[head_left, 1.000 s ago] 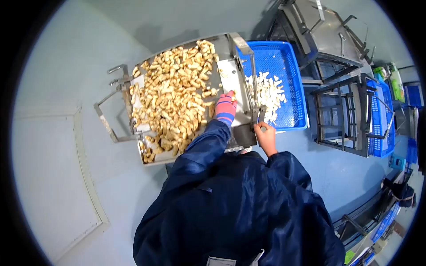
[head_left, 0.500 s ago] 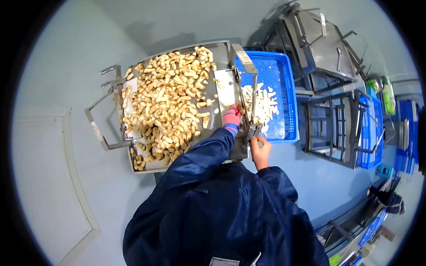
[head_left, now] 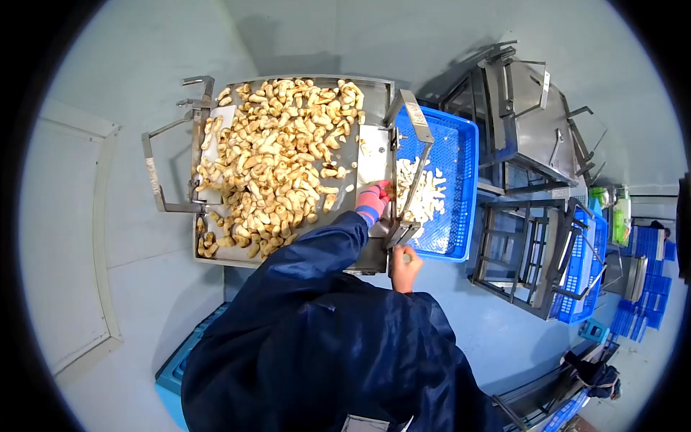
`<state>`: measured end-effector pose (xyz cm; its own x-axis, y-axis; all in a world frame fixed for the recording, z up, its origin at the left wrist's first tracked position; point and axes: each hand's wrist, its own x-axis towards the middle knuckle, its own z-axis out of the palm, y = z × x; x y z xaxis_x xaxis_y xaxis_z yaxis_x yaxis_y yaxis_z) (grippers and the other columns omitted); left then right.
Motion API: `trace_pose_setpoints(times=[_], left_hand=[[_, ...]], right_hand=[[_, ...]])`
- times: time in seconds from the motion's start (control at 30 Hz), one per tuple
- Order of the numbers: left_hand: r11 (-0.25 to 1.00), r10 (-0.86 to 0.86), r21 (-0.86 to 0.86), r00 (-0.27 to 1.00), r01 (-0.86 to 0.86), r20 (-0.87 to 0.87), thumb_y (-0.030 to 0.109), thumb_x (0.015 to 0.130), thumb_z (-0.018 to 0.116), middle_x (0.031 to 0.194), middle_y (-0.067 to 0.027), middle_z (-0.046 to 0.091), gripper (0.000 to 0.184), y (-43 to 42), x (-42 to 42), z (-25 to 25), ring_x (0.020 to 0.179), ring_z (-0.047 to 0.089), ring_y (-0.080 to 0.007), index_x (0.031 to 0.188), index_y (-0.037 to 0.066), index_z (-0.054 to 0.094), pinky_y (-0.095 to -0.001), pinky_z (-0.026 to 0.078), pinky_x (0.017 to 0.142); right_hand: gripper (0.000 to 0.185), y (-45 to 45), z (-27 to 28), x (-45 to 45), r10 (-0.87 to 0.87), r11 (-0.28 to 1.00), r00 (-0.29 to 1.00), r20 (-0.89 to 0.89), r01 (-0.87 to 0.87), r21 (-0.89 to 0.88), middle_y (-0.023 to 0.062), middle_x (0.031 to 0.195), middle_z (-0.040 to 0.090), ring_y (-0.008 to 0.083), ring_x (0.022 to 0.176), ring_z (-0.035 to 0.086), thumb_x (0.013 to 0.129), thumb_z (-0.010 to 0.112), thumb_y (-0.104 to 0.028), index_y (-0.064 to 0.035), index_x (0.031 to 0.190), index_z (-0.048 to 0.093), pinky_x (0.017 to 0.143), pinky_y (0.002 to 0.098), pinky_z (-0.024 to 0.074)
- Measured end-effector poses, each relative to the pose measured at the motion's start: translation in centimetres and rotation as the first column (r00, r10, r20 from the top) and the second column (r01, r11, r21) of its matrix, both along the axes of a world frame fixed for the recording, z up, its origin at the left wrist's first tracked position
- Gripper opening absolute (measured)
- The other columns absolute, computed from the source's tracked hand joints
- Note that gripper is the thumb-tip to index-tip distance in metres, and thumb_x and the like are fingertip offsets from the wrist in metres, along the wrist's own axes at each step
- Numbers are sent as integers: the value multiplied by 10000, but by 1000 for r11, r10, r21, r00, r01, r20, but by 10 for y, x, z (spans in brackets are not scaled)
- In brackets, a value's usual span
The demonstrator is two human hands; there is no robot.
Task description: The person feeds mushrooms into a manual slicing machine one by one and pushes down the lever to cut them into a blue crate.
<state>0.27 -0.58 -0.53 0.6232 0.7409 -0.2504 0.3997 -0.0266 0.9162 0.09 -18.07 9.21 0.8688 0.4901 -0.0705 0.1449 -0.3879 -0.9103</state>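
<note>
My left hand (head_left: 372, 201), in a pink and blue striped glove, is closed with its fingertips against the metal cutting fixture (head_left: 393, 173) at the tray's right edge. Whatever the fingertips pinch is hidden. My bare right hand (head_left: 405, 269) is curled into a fist around the near end of the fixture's metal lever (head_left: 414, 183). Left of my hands, a heap of curved, cream-coloured pieces with brown patches (head_left: 277, 158) covers a steel tray (head_left: 376, 93). Thin white pieces (head_left: 425, 191) lie in the blue perforated crate (head_left: 450, 144) just beyond the lever.
Another bent metal handle (head_left: 160, 180) sticks out at the tray's left side. Steel frames (head_left: 522, 245) and a steel-topped stand (head_left: 536, 108) are on the right. Stacked blue crates (head_left: 644, 281) sit farther right. A teal crate (head_left: 188, 349) is on the floor at lower left.
The whole view has shifted and tilted with my head. My right hand has moved closer to my left, and the lever's near end has come with it. My left hand stays at the fixture.
</note>
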Motion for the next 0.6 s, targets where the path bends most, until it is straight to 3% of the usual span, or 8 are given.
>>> trace_pose_setpoints(times=[0.07,0.17,0.2,0.27,0.37,0.4,0.53,0.6], left_hand=[[1000,26,-2,996,-26,82,63,746,619,845,-110,624,435,-1,3,-21,749,590,-250,1168,115,530,-331,469,702],[1000,-13,0,1000,13,18,68,745,632,823,-100,631,434,2,-1,7,737,591,-221,1165,110,533,-316,467,703],[997,-32,-69,999,34,33,70,745,633,833,-102,635,435,6,0,6,748,595,-221,1167,107,532,-314,467,709],[995,-67,-78,998,68,19,73,745,635,838,-107,638,439,9,0,1,758,599,-219,1171,91,527,-308,466,711],[993,-30,-108,979,52,201,-11,757,591,807,-64,627,451,7,5,-34,731,576,-141,1195,35,497,-264,475,698],[998,-70,4,991,70,114,-24,762,580,818,-67,623,455,8,2,-21,732,572,-129,1204,25,483,-245,472,700],[980,-151,-128,988,152,14,-77,752,535,902,-91,616,458,13,1,13,784,583,-130,1196,23,484,-239,478,717],[923,62,-382,960,49,273,-5,766,560,824,-80,616,411,10,14,-18,741,580,-162,1171,50,515,-270,473,704]], right_hand=[[234,22,55,2,-12,1000,998,69,11,23,9,495,440,71,490,372,786,594,-113,26,612,524,433,274,303],[171,0,-1,-5,10,997,990,141,-21,76,136,530,490,123,539,441,772,592,-113,30,681,566,537,320,397],[156,-1,-5,-7,36,999,994,-99,-36,5,149,544,520,130,552,472,769,585,-107,28,691,578,548,322,407],[162,-7,-13,-1,42,999,995,88,-41,-12,165,547,513,128,533,464,767,585,-106,28,677,572,529,329,401],[195,20,56,2,-12,998,1000,-2,12,-57,164,528,473,113,503,425,767,582,-100,26,627,531,487,332,371],[221,17,50,3,1,996,1000,-8,-2,-86,153,520,461,107,501,406,769,589,-109,24,610,513,480,324,360],[237,-2,-14,-8,10,999,998,55,-12,44,152,511,438,123,489,377,774,608,-133,22,622,513,482,314,357],[229,6,7,-2,-16,998,987,160,4,70,157,510,438,125,483,372,775,607,-134,20,631,519,476,318,355]])
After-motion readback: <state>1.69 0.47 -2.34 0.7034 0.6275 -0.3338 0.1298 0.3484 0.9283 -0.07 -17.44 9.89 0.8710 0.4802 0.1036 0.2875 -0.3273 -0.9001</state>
